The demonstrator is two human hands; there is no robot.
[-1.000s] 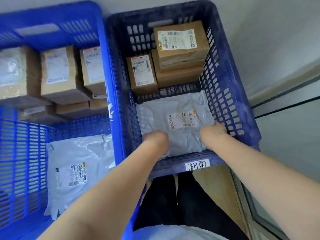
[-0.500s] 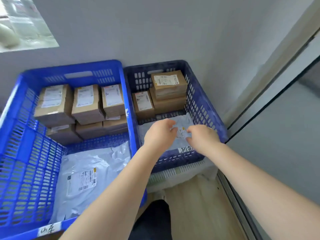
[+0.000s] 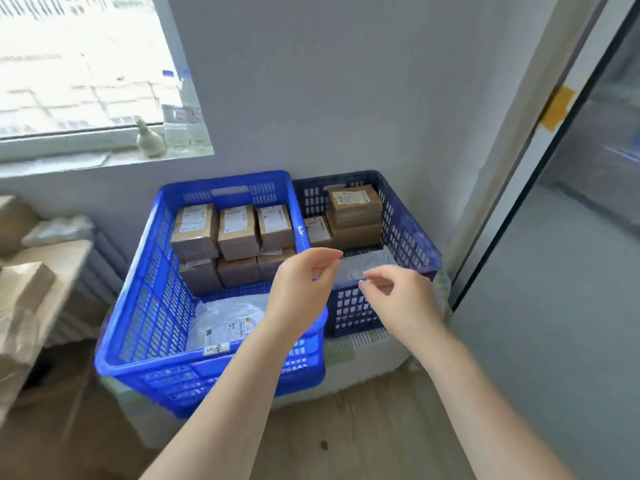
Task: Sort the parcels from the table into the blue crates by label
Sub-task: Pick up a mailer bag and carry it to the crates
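Two bare forearms are seen reaching forward from the bottom edge, over a wooden floor point(image 3: 363, 427), toward two plastic crates set side by side against a pale wall point(image 3: 329, 81). The left hand point(image 3: 301, 289) is held in front of the near right corner of the bright blue crate point(image 3: 138, 323); its fingers are loosely curled, thumb and forefinger close together, and nothing is seen in its grasp. The right hand point(image 3: 401, 296) is held just in front of the near wall of the dark blue crate point(image 3: 412, 237), fingers likewise relaxed and half curled, holding nothing. The two hands are near each other but not touching. Inside the bright blue crate, brown cardboard boxes point(image 3: 239, 230) with white labels are stacked in two layers along the far side, and a grey plastic mailer point(image 3: 225, 317) is laid flat in the near part; a small handwritten tag point(image 3: 216, 348) is fixed to the near rim. Inside the dark blue crate, more cardboard boxes point(image 3: 355, 213) are stacked at the far end, and a second grey mailer point(image 3: 367, 263) is lying on the bottom in the near part, partly hidden behind the hands. At the left edge, further brown parcels point(image 3: 24, 282) are seen on a table point(image 3: 65, 258). On a window sill point(image 3: 104, 161) above, a small white vase point(image 3: 150, 142) and a clear bottle point(image 3: 183, 116) are standing. A glass door point(image 3: 571, 237) is seen at the right.
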